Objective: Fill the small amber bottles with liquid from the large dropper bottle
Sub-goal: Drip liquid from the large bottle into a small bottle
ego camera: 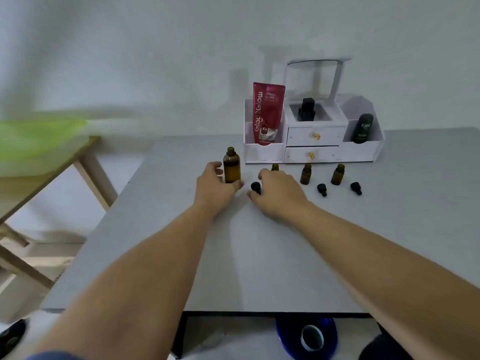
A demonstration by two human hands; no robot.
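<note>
The large amber dropper bottle [231, 166] stands uncapped on the grey table [259, 255]. My left hand [214, 187] is wrapped around its lower half. My right hand [279, 194] rests on the table just right of it, thumb and forefinger closed around a black dropper cap [255, 187]. Behind that hand, only the neck of a small amber bottle [274, 167] shows. Two more small amber bottles [306, 174] [337, 174] stand open to the right. In front of each lies a black dropper cap [322, 189] [356, 188].
A white drawer organiser [313, 149] stands against the wall behind the bottles, holding a red tube [267, 113] and two black containers. A wooden table [52, 167] with something green on it stands to the left. A blue object [307, 336] lies below the table's near edge.
</note>
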